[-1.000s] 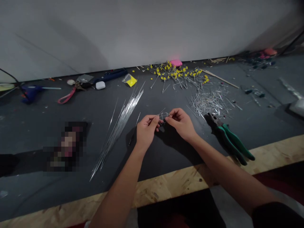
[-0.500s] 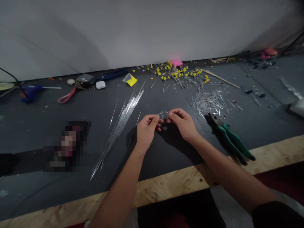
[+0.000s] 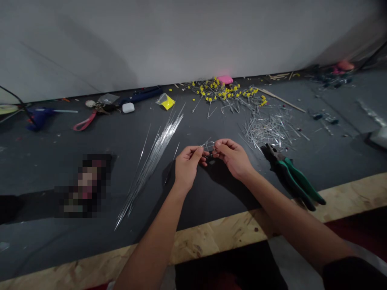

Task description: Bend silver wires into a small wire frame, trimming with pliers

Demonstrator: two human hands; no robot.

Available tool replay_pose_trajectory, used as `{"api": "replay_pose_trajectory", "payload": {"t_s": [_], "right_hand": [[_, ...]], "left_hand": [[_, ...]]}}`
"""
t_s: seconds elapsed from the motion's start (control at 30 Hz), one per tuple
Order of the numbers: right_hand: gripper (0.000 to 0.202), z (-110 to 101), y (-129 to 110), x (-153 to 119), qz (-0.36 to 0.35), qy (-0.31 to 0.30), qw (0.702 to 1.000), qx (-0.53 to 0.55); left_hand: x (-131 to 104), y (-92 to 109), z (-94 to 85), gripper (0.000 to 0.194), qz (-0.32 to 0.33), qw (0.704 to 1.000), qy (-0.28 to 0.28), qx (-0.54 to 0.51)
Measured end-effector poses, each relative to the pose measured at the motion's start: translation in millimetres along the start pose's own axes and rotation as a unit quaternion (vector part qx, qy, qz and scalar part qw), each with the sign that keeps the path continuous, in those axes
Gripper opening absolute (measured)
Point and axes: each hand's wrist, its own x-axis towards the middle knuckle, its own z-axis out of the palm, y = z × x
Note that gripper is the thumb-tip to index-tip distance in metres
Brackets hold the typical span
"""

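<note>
A small bent piece of silvery wire [image 3: 208, 146] spans the gap between my two hands, just above the dark tabletop. My left hand [image 3: 188, 163] pinches one side of it between thumb and fingers. On the other side, my right hand [image 3: 232, 157] grips it the same way. The wire's exact shape is too fine to make out. To the left lies a bundle of long straight wires [image 3: 154, 157], with a single thin rod [image 3: 172, 163] beside my left hand. Pliers with green and black handles [image 3: 290, 173] rest right of my right hand.
Behind my hands are a pile of short cut wires [image 3: 269, 127] and yellow-tipped wire pieces [image 3: 223, 92]. A pink lump [image 3: 225, 79], a yellow packet [image 3: 166, 101], a white case [image 3: 128, 107] and a wooden stick [image 3: 281, 100] lie near the wall. A wooden edge [image 3: 205, 241] runs along the front.
My hands keep their pinch on the wire and have barely moved. The right fingers have shifted slightly, and a little more of the wire shows between the hands.
</note>
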Motion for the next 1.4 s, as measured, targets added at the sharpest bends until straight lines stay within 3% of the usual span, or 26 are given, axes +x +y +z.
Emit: {"api": "replay_pose_trajectory", "payload": {"t_s": [0.53,1.17,1.4], "right_hand": [[0.017,-0.2,-0.4,0.4,0.014,0.023,0.999,-0.018],[0.013,-1.3,-4.6,0.8,0.033,-0.02,0.999,0.017],[0.014,-1.5,-2.9,-0.4,0.004,-0.01,1.0,-0.013]], "left_hand": [[-2.0,-0.9,1.3,0.025,-0.005,1.0,-0.012,-0.008],[-2.4,2.0,1.7,0.021,-0.04,0.997,-0.018,-0.058],[-1.3,2.2,1.3,0.02,-0.038,0.996,-0.021,-0.074]]}}
